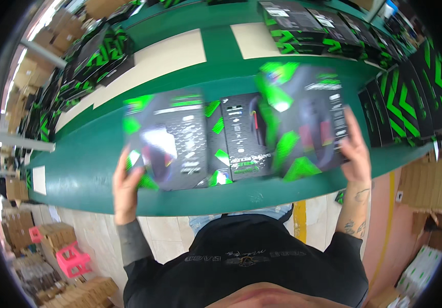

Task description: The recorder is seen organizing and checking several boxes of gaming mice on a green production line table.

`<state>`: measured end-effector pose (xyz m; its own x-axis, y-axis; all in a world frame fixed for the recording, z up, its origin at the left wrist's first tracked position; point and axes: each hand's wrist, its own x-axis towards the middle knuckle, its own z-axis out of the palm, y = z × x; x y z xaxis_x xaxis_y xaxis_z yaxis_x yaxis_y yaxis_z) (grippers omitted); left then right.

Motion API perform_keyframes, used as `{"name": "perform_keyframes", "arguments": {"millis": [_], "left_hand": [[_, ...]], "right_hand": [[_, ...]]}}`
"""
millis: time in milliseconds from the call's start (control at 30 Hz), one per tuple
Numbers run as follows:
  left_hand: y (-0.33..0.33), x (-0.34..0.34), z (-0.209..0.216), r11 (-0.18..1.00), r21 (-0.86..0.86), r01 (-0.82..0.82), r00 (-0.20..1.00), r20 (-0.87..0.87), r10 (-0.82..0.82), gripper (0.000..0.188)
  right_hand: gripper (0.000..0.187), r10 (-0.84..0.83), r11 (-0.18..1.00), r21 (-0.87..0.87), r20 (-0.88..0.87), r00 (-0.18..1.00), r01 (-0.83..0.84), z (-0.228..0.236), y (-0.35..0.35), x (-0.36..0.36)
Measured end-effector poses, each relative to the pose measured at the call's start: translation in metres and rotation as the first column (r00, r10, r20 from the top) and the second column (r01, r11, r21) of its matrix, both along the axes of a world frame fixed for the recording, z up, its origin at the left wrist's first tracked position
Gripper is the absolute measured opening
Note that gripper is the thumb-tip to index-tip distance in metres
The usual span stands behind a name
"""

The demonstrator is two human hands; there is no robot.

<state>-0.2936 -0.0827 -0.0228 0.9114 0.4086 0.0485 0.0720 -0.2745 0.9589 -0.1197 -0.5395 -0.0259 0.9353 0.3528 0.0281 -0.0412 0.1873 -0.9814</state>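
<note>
Grips a left box [172, 138] by its edge with the left hand [126, 182] and a right box [305, 120] with the right hand [357, 154], at nine o'clock and between two and three from a middle box [239, 149] on the green surface [80, 159]; seems to be at a box-handling step, next calling for level, steady support on both. Shows no open flap on any of the three, so cannot tell contents; includes a left stack [100, 56] of boxes at ten o'clock and a right stack [293, 23] at one.

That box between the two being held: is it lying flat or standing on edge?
Lying flat: the middle box has its broad printed face turned upward on the green table.
</note>
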Motion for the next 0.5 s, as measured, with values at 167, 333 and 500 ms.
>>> {"name": "perform_keyframes", "arguments": {"millis": [167, 333, 500], "left_hand": [[-0.013, -0.001, -0.054, 0.855, -0.516, 0.062, 0.996, -0.026, -0.088, 0.065], [-0.039, 0.007, -0.078, 0.765, -0.643, 0.040, 0.990, 0.128, 0.056, 0.063], [0.006, 0.046, -0.065, 0.830, -0.522, 0.197, 0.886, 0.457, 0.077, 0.072]], "right_hand": [[0.081, 0.284, 0.935, 0.309, -0.353, 0.892, -0.175, -0.043, 0.041, -0.007], [0.091, 0.165, 0.976, 0.182, -0.242, 0.956, -0.122, -0.048, 0.082, -0.022], [0.093, 0.193, 0.940, 0.272, 0.081, 0.978, -0.208, -0.012, 0.128, 0.020]]}}
